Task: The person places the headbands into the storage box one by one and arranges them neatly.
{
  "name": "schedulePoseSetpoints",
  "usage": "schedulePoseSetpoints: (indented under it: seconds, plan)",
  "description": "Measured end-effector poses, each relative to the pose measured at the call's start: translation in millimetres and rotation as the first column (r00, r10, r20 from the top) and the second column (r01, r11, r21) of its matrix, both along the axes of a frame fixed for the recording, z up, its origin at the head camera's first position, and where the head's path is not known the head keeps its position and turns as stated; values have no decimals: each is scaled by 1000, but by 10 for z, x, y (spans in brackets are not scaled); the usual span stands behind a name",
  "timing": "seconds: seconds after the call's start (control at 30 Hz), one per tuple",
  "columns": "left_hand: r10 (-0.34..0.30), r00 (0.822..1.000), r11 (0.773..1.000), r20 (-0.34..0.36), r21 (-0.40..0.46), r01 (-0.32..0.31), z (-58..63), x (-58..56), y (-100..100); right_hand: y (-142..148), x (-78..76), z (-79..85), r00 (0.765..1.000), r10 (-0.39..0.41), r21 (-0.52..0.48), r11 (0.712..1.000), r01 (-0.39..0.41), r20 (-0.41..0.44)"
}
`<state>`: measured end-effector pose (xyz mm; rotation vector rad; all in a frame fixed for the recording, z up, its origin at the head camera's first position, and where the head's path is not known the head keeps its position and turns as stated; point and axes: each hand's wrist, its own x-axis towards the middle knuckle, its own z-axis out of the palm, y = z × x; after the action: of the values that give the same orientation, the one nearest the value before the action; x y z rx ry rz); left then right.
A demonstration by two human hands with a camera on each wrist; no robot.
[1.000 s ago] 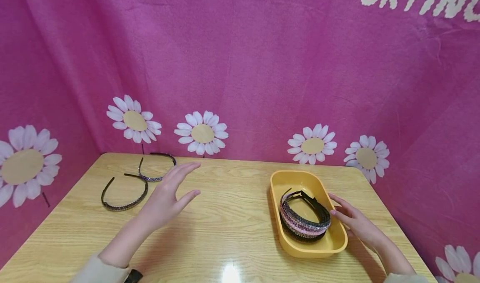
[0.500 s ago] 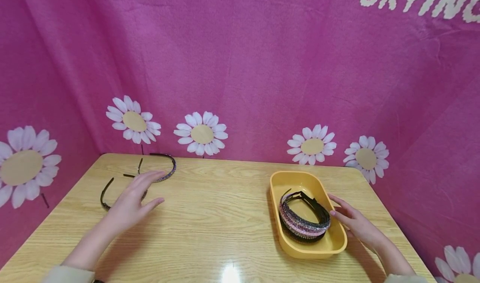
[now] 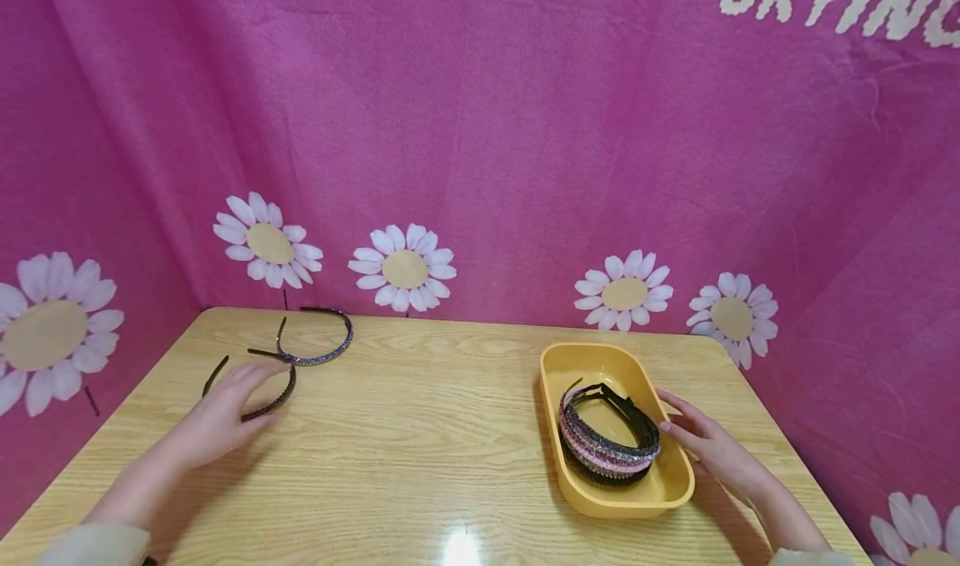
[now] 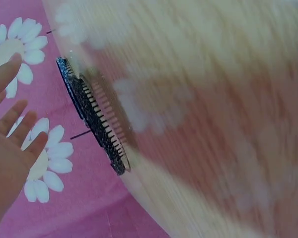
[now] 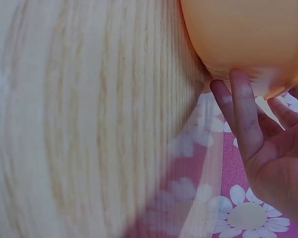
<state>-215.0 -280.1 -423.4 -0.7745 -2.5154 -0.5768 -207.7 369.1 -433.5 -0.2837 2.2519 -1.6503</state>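
My left hand is over a dark beaded headband on the left of the table, hiding part of its band. In the left wrist view the fingers are spread apart, with the headband lying beyond them. Just behind it lies a second headband, purple and glittery. On the right, my right hand rests against the side of a yellow tray, its thumb at the rim. Its extended fingers touch the outer wall in the right wrist view. Several headbands, black, grey and pink, lie stacked inside.
The wooden table carries both loose headbands and the tray. A pink cloth with printed daisies and white lettering hangs along the back and sides of the table.
My left hand has moved left and down from mid-table to the dark headband, uncovering the purple headband. My right hand, the tray and the headbands have stayed in place.
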Motion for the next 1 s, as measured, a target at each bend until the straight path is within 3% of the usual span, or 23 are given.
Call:
schedulePoseSetpoints:
  seconds: [0.2,0.37,0.47,0.53,0.7,0.8,1.0]
  plan:
    - [0,987,999,163,-32,5,-64,-27,-116,4,3,2,1000,-3,4,1000,3,2]
    - [11,933,1000,360,-16,-5,-64,-62,-193,-2,7,7,1000,-1,17,1000,1,-17]
    - [19,901,1000,434,-25,-9,-60,-96,-215,-8,9,7,999,-2,31,1000,3,-38]
    - [24,897,999,442,-48,-4,-66,-123,-227,-9,10,6,999,-4,42,999,7,-52]
    - [45,906,994,420,-107,1,-92,-182,-249,-6,7,3,998,-6,41,999,8,-57]
    - [52,899,993,434,-119,-1,-108,-206,-256,0,4,-2,999,-3,29,1000,4,-46]
    - [54,909,989,414,-150,10,-143,-232,-257,6,4,-4,1000,-7,14,1000,7,-21]
